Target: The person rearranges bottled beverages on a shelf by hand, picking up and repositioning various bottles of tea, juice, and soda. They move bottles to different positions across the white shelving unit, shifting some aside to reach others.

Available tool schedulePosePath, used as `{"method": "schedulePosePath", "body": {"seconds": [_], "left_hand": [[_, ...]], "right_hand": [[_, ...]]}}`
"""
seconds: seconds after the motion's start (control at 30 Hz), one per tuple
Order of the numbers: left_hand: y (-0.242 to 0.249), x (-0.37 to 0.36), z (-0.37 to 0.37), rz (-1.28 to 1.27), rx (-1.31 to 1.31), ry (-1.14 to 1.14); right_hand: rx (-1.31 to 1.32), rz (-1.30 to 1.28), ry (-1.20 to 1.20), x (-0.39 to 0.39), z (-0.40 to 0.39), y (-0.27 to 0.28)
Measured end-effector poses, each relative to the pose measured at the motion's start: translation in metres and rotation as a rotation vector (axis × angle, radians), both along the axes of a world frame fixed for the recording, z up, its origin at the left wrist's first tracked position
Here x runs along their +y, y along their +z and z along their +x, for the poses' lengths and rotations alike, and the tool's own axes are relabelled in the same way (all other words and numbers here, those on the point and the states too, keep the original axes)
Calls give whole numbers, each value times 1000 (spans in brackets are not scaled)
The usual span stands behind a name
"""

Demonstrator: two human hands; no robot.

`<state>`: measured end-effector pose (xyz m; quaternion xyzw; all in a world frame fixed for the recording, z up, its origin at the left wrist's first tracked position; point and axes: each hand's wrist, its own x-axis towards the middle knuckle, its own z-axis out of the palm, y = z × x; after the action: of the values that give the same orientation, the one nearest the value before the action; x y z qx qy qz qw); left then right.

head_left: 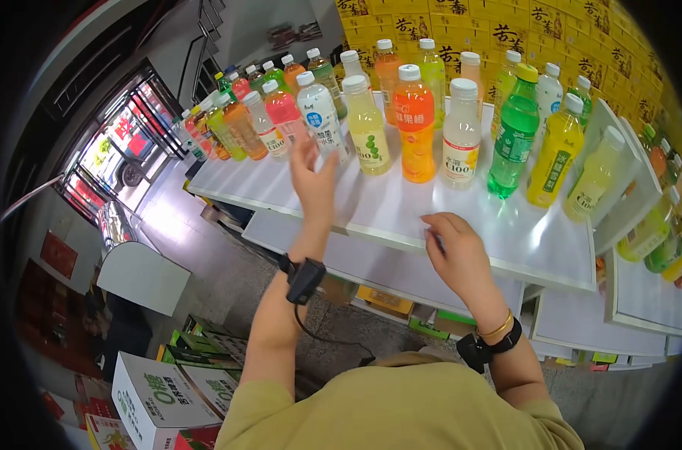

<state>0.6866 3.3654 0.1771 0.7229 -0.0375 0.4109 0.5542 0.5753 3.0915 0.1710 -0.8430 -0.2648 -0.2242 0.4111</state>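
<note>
My left hand (313,180) is raised over the front of the white shelf (378,214), thumb and fingers apart. It overlaps the lower part of a white-labelled drink bottle (316,112) and sits close to a pink drink bottle (282,109). A pale yellow bottle (366,127) and an orange juice bottle (417,127) stand to its right. My right hand (457,247) hovers at the shelf's front edge, fingers loosely bent and holding nothing. Behind it are a clear C100 bottle (461,135) and a green soda bottle (515,131), both upright.
Yellow cartons (506,34) are stacked behind the bottles. To the right, yellow bottles (557,150) stand near a white side panel (614,176). Lower shelf boards (431,266) jut out below. A white carton (149,401) sits on the floor at lower left.
</note>
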Motion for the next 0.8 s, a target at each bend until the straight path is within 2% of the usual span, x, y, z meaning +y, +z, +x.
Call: {"method": "schedulePosePath", "body": {"seconds": [0.1, 0.17, 0.27, 0.47, 0.67, 0.7, 0.73, 0.8], "left_hand": [[26, 11, 6, -55, -26, 40], [34, 15, 21, -155, 118, -159], [23, 27, 51, -173, 184, -304], [11, 35, 61, -63, 251, -260], [14, 33, 42, -186, 197, -370], [13, 38, 40, -204, 61, -342], [13, 46, 36, -198, 56, -337], [16, 62, 22, -160, 52, 46]], "right_hand": [[-59, -70, -38, 3, 2, -1], [-62, -84, -40, 4, 2, -1], [-60, -88, -49, 5, 3, -3], [-51, -89, -66, 6, 2, -2], [-65, -106, -76, 9, 2, -2], [-66, -108, -81, 8, 3, -2], [-72, -102, -77, 7, 2, -3], [-66, -115, -96, 9, 2, -2]]}}
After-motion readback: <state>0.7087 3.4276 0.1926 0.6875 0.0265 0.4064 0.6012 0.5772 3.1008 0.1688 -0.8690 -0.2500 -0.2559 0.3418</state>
